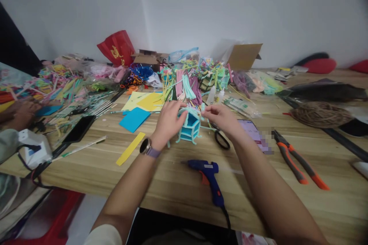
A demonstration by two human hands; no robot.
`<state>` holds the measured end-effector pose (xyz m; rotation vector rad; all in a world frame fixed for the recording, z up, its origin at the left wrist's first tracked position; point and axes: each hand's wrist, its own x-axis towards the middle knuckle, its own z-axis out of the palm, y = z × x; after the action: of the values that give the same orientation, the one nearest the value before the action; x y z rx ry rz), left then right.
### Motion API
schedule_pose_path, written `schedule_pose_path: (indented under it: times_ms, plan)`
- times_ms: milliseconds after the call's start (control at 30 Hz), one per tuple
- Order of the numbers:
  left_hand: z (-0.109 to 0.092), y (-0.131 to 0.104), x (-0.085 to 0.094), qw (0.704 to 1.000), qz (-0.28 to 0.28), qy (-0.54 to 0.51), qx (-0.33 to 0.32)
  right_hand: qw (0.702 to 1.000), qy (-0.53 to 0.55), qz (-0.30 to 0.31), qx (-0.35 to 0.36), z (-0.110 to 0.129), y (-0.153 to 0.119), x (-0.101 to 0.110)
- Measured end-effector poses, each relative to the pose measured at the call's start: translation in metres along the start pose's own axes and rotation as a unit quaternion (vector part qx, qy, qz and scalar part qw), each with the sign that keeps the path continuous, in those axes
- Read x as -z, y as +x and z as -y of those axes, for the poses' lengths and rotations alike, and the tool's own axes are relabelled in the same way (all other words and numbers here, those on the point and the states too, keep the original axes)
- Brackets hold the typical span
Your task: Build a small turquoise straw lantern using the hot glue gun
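A small turquoise craft house (pixel 189 132) with pale mint trim, a curved top and little legs stands on the table. My left hand (pixel 170 118), with a watch at the wrist, grips it by its upper left side; some fingertips are hidden behind it. Close to its right side, my right hand (pixel 217 116) pinches a small pale mint piece (pixel 202 107), perhaps a bit of fuzzy stem. Below the house lies a blue glue gun (pixel 205 166) with an orange trigger. Black scissor handles (pixel 222 139) show under my right hand.
Fuzzy craft stems (pixel 188 84) are heaped behind the house. Blue paper (pixel 134 119) and a yellow strip (pixel 130 149) lie left. Right are a phone (pixel 253 134), pliers (pixel 297 160) and coiled cord (pixel 320 115). Another person's hand (pixel 27 111) is far left.
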<state>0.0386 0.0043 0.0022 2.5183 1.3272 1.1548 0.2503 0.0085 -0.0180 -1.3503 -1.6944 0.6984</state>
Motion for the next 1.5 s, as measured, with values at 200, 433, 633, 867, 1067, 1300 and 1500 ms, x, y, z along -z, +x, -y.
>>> schedule_pose_path:
  times_ms: [200,433,633,867,1067,1300,1500]
  plan:
    - [0.01,0.031,0.001,0.983,0.168,-0.071,-0.029,1.0,0.005,0.028,0.012,0.016,-0.005,-0.02]
    - [0.022,0.032,-0.008,0.974,0.178,-0.138,-0.019,0.998,-0.066,0.022,-0.006,0.017,-0.005,-0.027]
    - [0.023,0.034,-0.005,0.972,0.194,-0.134,-0.015,0.991,-0.128,0.047,-0.009,0.023,-0.01,-0.029]
    - [0.022,0.033,0.0,0.985,0.137,-0.099,0.037,0.986,-0.15,0.065,0.015,0.02,-0.011,-0.03]
    - [0.02,0.035,-0.011,0.983,0.13,-0.129,0.02,0.986,-0.147,0.078,0.02,0.022,-0.012,-0.03]
    - [0.028,0.037,-0.021,0.974,0.144,-0.175,0.017,0.98,-0.056,0.187,-0.031,0.024,-0.014,-0.024]
    - [0.032,0.037,-0.025,0.971,0.146,-0.189,-0.007,0.964,0.017,0.245,-0.099,0.026,-0.014,-0.019]
